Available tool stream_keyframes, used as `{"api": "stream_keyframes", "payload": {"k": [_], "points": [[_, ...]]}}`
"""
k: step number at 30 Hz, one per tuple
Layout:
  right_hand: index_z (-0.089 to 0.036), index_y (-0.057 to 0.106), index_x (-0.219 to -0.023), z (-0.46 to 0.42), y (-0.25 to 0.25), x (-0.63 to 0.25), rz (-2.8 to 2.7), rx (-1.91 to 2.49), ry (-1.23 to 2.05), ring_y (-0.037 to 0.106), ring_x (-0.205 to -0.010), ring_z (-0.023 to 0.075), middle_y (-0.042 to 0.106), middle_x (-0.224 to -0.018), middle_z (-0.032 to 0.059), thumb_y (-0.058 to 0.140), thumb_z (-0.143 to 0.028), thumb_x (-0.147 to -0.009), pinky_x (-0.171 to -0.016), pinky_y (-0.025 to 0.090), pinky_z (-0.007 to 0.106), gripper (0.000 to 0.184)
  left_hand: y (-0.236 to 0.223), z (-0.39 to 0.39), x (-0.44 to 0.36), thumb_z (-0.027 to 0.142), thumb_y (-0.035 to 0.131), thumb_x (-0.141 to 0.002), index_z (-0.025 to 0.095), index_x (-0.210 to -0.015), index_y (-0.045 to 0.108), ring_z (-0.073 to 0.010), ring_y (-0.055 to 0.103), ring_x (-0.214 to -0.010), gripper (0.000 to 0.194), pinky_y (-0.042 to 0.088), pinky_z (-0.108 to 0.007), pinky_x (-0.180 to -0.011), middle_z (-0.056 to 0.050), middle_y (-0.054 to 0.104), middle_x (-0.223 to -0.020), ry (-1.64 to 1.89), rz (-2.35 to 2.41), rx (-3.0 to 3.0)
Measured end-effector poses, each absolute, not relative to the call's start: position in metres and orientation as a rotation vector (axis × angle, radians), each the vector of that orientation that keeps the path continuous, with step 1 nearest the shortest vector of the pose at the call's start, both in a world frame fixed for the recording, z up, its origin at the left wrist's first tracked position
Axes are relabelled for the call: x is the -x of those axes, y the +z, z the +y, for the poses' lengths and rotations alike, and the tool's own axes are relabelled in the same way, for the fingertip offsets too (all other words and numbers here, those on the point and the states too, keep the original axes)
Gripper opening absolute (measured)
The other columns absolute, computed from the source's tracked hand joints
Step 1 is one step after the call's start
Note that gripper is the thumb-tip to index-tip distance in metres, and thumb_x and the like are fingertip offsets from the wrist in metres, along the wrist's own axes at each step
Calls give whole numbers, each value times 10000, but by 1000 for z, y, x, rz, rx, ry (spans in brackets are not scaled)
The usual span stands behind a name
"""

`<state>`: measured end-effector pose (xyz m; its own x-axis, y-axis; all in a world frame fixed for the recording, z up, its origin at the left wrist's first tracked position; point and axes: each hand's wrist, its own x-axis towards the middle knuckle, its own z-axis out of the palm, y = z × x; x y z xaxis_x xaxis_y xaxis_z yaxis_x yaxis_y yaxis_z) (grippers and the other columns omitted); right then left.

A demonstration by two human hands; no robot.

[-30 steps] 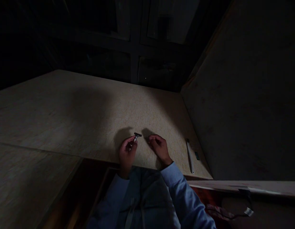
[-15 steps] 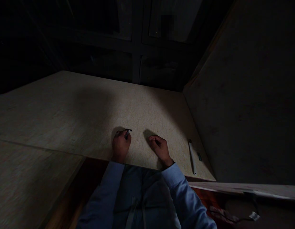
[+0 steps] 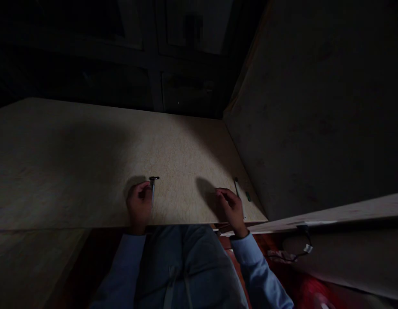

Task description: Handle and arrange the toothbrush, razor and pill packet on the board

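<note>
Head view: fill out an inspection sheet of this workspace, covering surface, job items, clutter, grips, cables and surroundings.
Surface: beige mottled countertop, dimly lit, with shadows.
Job items: T-headed razor, head end away from the person.
Clutter: toothbrush-like stick, partly hidden by the right-hand grip; small green object near it, too small to identify.
Grips: left-hand grip at the razor, hold unclear; right-hand grip loosely curled, nothing seen in it.
Cables: black cable with white tag, off the countertop, lower right.
Surroundings: wall at right; dark framed panes beyond.
</note>
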<state>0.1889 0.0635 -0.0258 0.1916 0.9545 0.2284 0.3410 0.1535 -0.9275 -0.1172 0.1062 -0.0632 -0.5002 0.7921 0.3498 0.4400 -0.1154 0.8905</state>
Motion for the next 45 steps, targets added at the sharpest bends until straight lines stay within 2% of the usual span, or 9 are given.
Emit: {"api": "stream_keyframes", "payload": {"k": [3, 5, 9, 12, 21, 27, 34, 39, 45], "points": [[-176, 743, -1048, 55, -21, -244, -1372, 1587, 516, 700, -877, 251, 759, -1036, 140, 590, -480, -877, -764, 537, 351, 381, -59, 104, 114, 270, 573, -803, 176, -897, 714, -191, 665, -806, 194, 543, -319, -752, -59, 699, -878, 1699, 1901, -1461], [-154, 741, -1079, 52, -18, -273, -1461, 1793, 419, 707, -854, 264, 759, -1008, 161, 568, -478, -873, -720, 517, 341, 421, -56, 103, 113, 252, 567, -804, 175, -875, 716, -190, 663, -786, 183, 540, -320, -741, -57, 692, -853, 1719, 1920, -1518], [-208, 774, -1018, 46, -9, -289, -1681, 2255, 326, 739, -843, 280, 783, -902, 154, 581, -438, -901, -655, 435, 306, 322, -54, 103, 112, 233, 565, -802, 170, -869, 717, -191, 663, -779, 178, 540, -323, -733, -61, 698, -858, 1736, 1909, -1535], [-215, 780, -986, 45, -6, -275, -1777, 2397, 316, 753, -805, 283, 788, -845, 163, 629, -422, -894, -596, 375, 296, 272, -56, 103, 114, 224, 569, -785, 172, -870, 720, -193, 665, -791, 180, 542, -324, -742, -58, 703, -858, 1732, 1895, -1515], [-185, 781, -801, 66, -18, -193, -1846, 1882, 602, 716, -696, 215, 790, -790, 114, 556, -450, -931, -572, 370, 276, 371, -62, 106, 114, 260, 571, -776, 172, -878, 719, -189, 680, -784, 200, 555, -307, -727, -53, 725, -846, 1668, 1820, -1305], [-206, 776, -754, 92, -18, -105, -1927, 1647, 793, 702, -713, 198, 787, -781, 78, 675, -348, -867, -580, 380, 258, 208, -64, 107, 112, 247, 579, -789, 178, -893, 727, -200, 697, -852, 194, 561, -338, -807, -69, 749, -900, 1677, 1787, -1338], [-191, 723, -856, 116, -11, -37, -2006, 1693, 784, 705, -745, 216, 778, -828, 102, 695, -274, -864, -585, 369, 265, 88, -65, 108, 109, 245, 648, -805, 169, -1004, 735, -212, 701, -808, 230, 564, -365, -790, -106, 750, -975, 1540, 1866, -1500], [-198, 718, -880, 112, -13, -32, -1968, 1694, 796, 715, -749, 226, 779, -838, 105, 659, -282, -898, -590, 382, 269, 104, -62, 105, 108, 200, 623, -821, 186, -979, 754, -234, 698, -842, 206, 557, -387, -822, -102, 757, -950, 1537, 1920, -1555], [-225, 745, -983, 92, -21, -27, -1969, 1792, 600, 722, -800, 237, 790, -921, 117, 552, -355, -966, -620, 391, 278, 233, -62, 104, 106, 172, 618, -824, 198, -954, 751, -241, 690, -873, 187, 545, -395, -852, -98, 758, -960, 1555, 1928, -1518]]}}
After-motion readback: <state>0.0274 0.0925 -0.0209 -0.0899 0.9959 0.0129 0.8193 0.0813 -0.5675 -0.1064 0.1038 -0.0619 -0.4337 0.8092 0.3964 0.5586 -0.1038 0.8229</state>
